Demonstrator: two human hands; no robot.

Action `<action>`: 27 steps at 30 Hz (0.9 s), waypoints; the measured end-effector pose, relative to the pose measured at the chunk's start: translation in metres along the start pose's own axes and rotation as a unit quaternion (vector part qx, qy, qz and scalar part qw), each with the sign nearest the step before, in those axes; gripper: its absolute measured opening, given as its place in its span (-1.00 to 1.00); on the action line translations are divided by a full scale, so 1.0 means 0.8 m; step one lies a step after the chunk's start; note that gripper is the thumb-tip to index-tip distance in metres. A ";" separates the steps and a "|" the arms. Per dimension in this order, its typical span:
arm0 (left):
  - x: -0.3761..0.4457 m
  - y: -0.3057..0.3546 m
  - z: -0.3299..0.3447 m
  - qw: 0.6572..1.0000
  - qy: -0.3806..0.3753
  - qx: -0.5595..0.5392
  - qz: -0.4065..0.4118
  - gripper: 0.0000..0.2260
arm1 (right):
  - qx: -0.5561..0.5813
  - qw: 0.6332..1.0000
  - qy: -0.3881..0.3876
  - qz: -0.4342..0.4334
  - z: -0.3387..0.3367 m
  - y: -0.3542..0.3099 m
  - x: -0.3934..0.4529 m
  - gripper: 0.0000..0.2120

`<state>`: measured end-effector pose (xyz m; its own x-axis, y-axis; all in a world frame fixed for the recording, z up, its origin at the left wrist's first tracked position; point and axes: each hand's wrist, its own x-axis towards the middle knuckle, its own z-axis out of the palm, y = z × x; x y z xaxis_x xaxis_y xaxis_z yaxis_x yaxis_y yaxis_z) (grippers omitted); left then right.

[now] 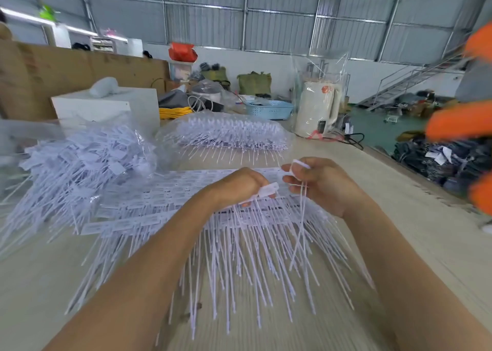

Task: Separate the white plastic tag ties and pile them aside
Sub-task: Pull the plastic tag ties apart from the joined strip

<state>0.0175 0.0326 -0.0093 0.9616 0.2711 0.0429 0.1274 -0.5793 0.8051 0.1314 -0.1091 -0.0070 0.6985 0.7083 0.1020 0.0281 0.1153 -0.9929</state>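
Joined strips of white plastic tag ties (170,191) lie across the wooden table (399,244), their thin tails fanning toward me. My left hand (239,187) presses on the strip's right end and pinches a tag head (269,190). Just to its right, my right hand (323,183) is closed around a few separated tag ties (302,217), whose tails hang down over the strips. A loose pile of separated tag ties (82,164) rests in a clear bag at the left.
A bagged stack of uncut tag strips (229,135) sits behind the work area. A white box (106,105), a blue basket (269,109) and a bagged white kettle (316,111) stand at the back. A person's orange sleeve (458,121) shows at the right edge.
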 end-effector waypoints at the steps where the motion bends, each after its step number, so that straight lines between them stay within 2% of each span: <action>1: -0.001 0.000 -0.002 1.000 -0.008 0.006 0.002 -0.71 | -0.029 0.999 -0.026 0.007 0.008 0.003 -0.001 -0.90; 5: 0.002 0.000 -0.003 0.999 0.004 0.034 0.006 -0.73 | -0.107 0.993 -0.054 0.013 0.038 0.018 -0.004 -0.86; 9: 0.004 -0.007 -0.012 0.999 0.042 0.012 0.010 -0.70 | -0.118 0.992 -0.041 -0.020 0.045 0.023 -0.005 -0.87; 10: 0.004 -0.009 -0.015 0.999 0.047 0.014 0.001 -0.74 | -0.131 0.990 -0.034 -0.039 0.044 0.022 -0.005 -0.84; 12: 0.002 -0.011 -0.022 0.998 0.037 0.045 -0.028 -0.94 | -0.164 0.984 -0.018 -0.069 0.041 0.021 -0.006 -0.85; 14: 0.000 -0.014 -0.022 0.999 0.006 0.027 -0.036 -0.81 | -0.168 0.982 -0.012 -0.084 0.042 0.021 -0.006 -0.93; 16: 0.000 -0.012 -0.019 0.999 0.001 -0.028 -0.040 -0.73 | -0.159 0.983 -0.019 -0.086 0.042 0.023 -0.005 -0.90; 22: 0.005 -0.009 -0.017 0.998 0.038 -0.047 -0.034 -0.69 | -0.205 0.972 -0.049 -0.100 0.043 0.021 -0.006 -0.93; 25: 0.003 -0.007 -0.016 0.997 0.035 -0.065 -0.037 -0.71 | -0.221 0.970 -0.034 -0.098 0.047 0.022 -0.006 -0.92; 27: 0.002 -0.005 -0.019 0.995 0.031 -0.087 -0.037 -0.72 | -0.277 0.951 -0.003 -0.137 0.049 0.025 -0.004 -0.85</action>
<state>0.0147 0.0464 -0.0033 0.9338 0.3577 0.0112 0.1482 -0.4150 0.8977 0.1018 -0.0819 -0.0248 0.6066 0.7082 0.3611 0.5825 -0.0869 -0.8082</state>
